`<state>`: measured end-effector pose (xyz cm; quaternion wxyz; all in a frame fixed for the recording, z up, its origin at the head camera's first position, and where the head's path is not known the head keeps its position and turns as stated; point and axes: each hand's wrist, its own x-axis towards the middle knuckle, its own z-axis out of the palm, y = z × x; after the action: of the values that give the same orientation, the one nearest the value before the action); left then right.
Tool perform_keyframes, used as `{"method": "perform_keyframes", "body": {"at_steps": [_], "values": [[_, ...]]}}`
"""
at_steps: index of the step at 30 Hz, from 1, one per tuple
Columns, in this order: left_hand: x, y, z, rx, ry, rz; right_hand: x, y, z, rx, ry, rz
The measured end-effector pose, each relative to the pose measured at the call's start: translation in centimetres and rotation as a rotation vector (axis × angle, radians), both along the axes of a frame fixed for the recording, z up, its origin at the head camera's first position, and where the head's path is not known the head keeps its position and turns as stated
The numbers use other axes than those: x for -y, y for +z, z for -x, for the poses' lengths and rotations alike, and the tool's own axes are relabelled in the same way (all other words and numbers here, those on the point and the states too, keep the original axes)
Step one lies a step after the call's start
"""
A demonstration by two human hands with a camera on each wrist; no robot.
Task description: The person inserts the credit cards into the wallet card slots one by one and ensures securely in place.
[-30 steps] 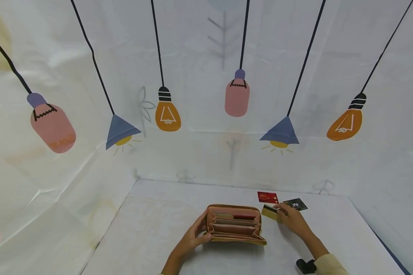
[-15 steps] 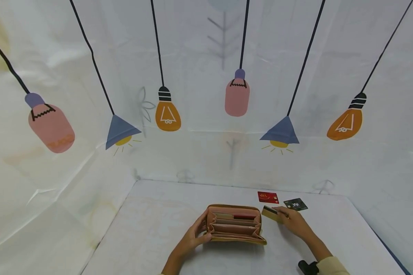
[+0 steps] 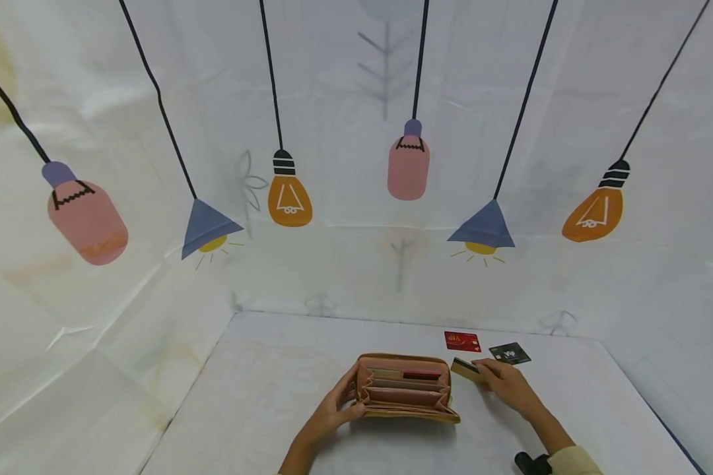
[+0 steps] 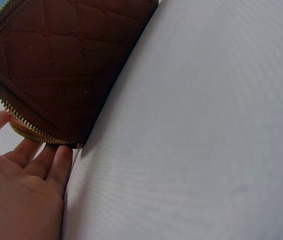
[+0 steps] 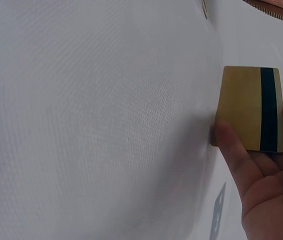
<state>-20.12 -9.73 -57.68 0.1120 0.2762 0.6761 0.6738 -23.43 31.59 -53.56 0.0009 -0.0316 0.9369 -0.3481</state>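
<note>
A brown quilted wallet (image 3: pixel 407 396) stands unzipped on the white table, its pink compartments facing me. My left hand (image 3: pixel 331 412) grips its left end, thumb at the lower front corner. The left wrist view shows the stitched outside of the wallet (image 4: pixel 66 55) and its gold zipper, with fingertips along the edge. Just right of the wallet, my right hand (image 3: pixel 511 388) pinches a gold card (image 3: pixel 465 369) between thumb and fingers. In the right wrist view, the dark stripe on the gold card (image 5: pixel 241 105) is visible. Cream and red card edges show in the wallet's rear slots.
A red VIP card (image 3: pixel 462 341) lies near the table's back edge, with a black VIP card (image 3: pixel 509 353) to its right, just beyond my right hand. Behind the table (image 3: pixel 273 369) hangs a white sheet (image 3: pixel 333 270) printed with lamps. A black device (image 3: pixel 533 463) sits at my right wrist.
My right hand has drawn slightly back from the black card, uncovering more of it. The gold card has tilted a little, its face looking narrower. The wallet and left hand have stayed put.
</note>
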Motion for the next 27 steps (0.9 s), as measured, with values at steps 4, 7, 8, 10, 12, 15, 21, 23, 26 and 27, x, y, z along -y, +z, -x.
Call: {"method": "perform_keyframes", "body": {"at_steps": [4,7,8,10,12,15,21,23,26,27], "values": [[-0.1,0.2,-0.1,0.015,0.007,0.009,0.0,0.1,0.0,0.033,-0.024,0.054],[-0.1,0.2,-0.2,0.04,0.013,0.018,0.1,0.1,-0.1,0.062,-0.05,0.102],[-0.1,0.2,-0.2,0.051,0.016,0.02,0.1,0.1,-0.1,0.069,-0.062,0.11],[-0.1,0.2,-0.3,0.064,0.02,0.023,0.2,0.2,-0.1,0.091,-0.091,0.139],[-0.1,0.3,-0.3,0.084,0.025,0.023,0.3,0.5,-0.1,0.106,-0.106,0.158],[-0.1,0.2,-0.3,0.087,0.029,0.02,0.4,1.0,-0.2,0.118,-0.113,0.182],[-0.1,0.2,-0.3,0.073,0.013,0.018,0.9,2.4,-1.1,0.111,-0.124,0.304],[-0.1,0.3,-0.2,0.058,0.006,0.013,1.2,2.9,-1.5,0.105,-0.118,0.344],[-0.1,0.3,-0.2,0.042,0.004,-0.001,1.8,3.9,-2.2,0.1,-0.085,0.387],[0.0,0.3,-0.2,0.034,0.004,-0.003,2.1,4.2,-2.4,0.098,-0.074,0.403]]}}
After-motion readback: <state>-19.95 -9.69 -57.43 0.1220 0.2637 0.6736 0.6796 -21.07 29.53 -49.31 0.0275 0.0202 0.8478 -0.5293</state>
